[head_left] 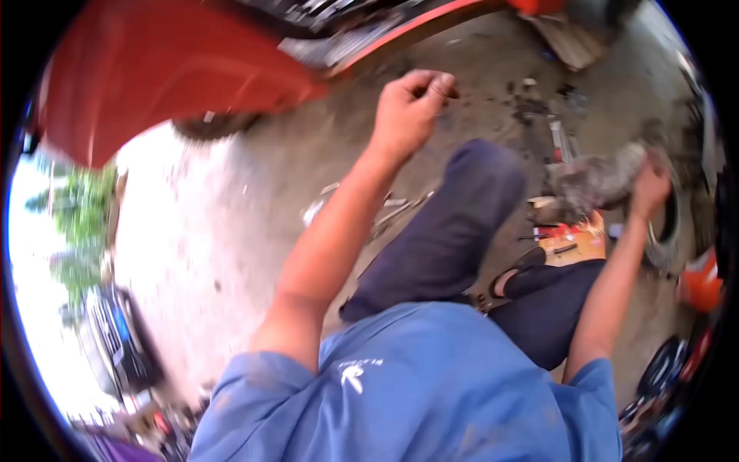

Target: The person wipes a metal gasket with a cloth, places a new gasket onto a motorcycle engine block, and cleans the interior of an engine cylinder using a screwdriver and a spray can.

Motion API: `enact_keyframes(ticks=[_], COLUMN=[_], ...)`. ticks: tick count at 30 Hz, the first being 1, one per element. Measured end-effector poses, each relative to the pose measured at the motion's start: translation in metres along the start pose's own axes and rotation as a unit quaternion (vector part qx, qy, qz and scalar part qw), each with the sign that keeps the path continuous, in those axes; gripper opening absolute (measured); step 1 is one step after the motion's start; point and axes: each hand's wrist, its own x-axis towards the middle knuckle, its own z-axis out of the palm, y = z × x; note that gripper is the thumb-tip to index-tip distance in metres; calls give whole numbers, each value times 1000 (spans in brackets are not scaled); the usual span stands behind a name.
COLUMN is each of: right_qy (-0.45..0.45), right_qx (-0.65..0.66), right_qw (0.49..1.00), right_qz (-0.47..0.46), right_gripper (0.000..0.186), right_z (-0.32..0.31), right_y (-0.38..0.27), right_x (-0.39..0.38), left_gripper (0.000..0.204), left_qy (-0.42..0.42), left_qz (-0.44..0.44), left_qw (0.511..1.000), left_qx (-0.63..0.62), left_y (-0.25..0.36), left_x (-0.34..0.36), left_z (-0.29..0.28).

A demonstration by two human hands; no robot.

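My left hand (412, 108) is raised over the concrete floor, left of my bent knee. Its fingers are curled and pressed together at the tips; whatever they may hold is too small to make out. Far out on the right, my right hand (653, 186) is closed at the end of a dirty grey lump (600, 181), blurred by motion. Whether this lump is cloth or a metal part I cannot tell. Below it lies an orange-yellow piece (573, 245) with red on it and a dark slim tool across it.
A red vehicle body (185, 77) fills the upper left, above a tyre (212, 125). Several wrenches (400, 208) lie beside my knee, and more tools (558, 138) lie farther off. At right stand a tyre (663, 231) and an orange container (699, 281). A car (119, 339) is outside, left.
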Motion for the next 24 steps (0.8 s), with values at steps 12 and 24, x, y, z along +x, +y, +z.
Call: enact_keyframes(ticks=[12, 24], right_qy=[-60, -89], right_qx=[265, 228], right_qw=[927, 907], right_qz=[259, 342], right_gripper=[74, 70], right_z=[-29, -44], right_y=[-50, -114], right_x=[-85, -90], left_gripper=[16, 62], left_qy=[487, 228], left_qz=[-480, -547], left_qw=[730, 746], left_qx=[-15, 305], left_y=[-256, -456], left_x=[-449, -294], left_z=[-284, -257])
